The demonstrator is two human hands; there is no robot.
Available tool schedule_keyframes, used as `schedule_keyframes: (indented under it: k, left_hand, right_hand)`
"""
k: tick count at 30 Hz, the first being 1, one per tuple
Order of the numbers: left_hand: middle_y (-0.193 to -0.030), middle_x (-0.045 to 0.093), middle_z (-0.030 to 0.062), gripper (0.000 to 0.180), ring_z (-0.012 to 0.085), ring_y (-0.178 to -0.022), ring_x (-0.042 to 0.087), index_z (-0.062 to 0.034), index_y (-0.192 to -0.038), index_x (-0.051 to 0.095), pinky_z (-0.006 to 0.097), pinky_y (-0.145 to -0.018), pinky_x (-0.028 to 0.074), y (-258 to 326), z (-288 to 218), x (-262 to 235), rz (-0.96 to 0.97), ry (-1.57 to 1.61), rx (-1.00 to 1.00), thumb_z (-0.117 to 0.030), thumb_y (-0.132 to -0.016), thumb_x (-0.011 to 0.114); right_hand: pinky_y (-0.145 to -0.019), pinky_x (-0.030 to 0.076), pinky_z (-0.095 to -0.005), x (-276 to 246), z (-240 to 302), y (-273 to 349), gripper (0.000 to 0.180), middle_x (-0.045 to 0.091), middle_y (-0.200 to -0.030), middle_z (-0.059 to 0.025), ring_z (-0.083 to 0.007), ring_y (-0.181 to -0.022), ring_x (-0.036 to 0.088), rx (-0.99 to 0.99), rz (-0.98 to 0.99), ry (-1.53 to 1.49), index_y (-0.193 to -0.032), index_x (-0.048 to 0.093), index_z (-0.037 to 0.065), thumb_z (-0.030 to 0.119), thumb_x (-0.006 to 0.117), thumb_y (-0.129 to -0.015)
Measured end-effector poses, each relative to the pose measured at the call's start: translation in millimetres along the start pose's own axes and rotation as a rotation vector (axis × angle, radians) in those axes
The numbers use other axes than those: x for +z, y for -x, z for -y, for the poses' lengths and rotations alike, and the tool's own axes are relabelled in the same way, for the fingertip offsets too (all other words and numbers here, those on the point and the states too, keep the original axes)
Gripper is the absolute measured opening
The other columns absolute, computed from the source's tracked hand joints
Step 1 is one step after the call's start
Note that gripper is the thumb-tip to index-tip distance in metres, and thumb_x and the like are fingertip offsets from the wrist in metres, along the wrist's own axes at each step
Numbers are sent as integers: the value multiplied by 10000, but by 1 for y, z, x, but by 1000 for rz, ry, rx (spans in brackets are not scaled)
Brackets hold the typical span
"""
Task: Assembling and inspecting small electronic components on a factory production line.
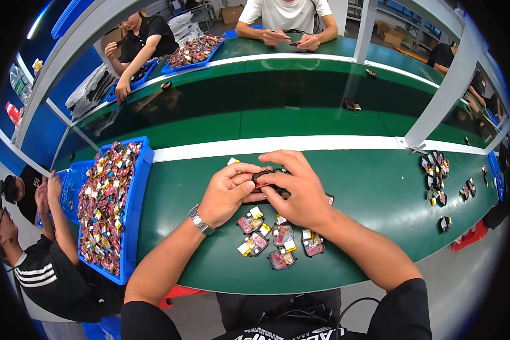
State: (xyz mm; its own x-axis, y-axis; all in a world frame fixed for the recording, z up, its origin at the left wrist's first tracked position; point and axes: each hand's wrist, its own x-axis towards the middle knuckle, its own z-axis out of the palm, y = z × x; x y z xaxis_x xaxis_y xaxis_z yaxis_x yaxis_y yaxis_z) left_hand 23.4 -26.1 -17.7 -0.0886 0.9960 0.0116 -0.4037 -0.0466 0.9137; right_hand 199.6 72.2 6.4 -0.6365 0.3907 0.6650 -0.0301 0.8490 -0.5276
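Above the green workbench (192, 258), my left hand (228, 191) and my right hand (301, 191) meet over a small black casing with a red part (260, 177). Fingers of both hands close round it, and they hide much of its shape. Just below my hands lies a group of small dark-rimmed casings (282, 233), with red boards and white and yellow pieces showing in them. Part of another casing peeks out beside my right hand. A small white and yellow piece (233, 161) rests on the bench beyond my left hand.
At left stands a blue bin (144, 175) heaped with small red boards (107, 204). More casings (434, 175) lie at the bench's right. Beyond a white rail (277, 144) runs a green belt (209, 122) carrying scattered pieces. Grey posts (442, 96) rise nearby; several people work around.
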Motion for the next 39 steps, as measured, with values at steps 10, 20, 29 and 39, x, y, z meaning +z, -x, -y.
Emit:
schedule_keyframes:
  k: [10, 20, 29, 39]
  left_hand:
    - [-1278, 584, 203, 239, 280, -1145, 629, 4, -1204, 519, 429, -935, 581, 0, 3, -1, -5, 50, -15, -31, -971, 561]
    - [-1207, 621, 167, 258, 229, -1099, 648, 24, -1231, 507, 363, -919, 585, 1, 1, 9, -103, -21, 20, -37, -983, 541]
    - [-1198, 621, 136, 273, 209, -1081, 649, 11, -1256, 499, 355, -917, 587, 0, -4, 14, -121, -31, -3, -22, -986, 520]
    - [-1209, 616, 155, 267, 230, -1089, 649, 30, -1251, 496, 374, -917, 590, 0, -3, 16, -155, -54, -43, 1, -986, 502]
  right_hand:
    - [-910, 518, -387, 4, -3, -1, 148, 638, -1175, -85, -301, -1181, 535, 62, 35, -90, -904, 734, 44, 14, 692, -765]
    - [-972, 465, -426, 2, -4, -2, 181, 598, -1256, -116, -324, -1221, 516, 96, 118, -80, -998, 698, 25, 31, 647, -825]
    - [-689, 537, -320, 3, -5, -5, 204, 631, -990, -82, -242, -875, 623, -115, -78, 85, -873, 694, 54, -56, 709, -702]
    - [-637, 556, -324, 7, -3, -2, 154, 603, -970, -52, -203, -829, 626, -79, 1, 222, -911, 665, 46, 34, 711, -765]
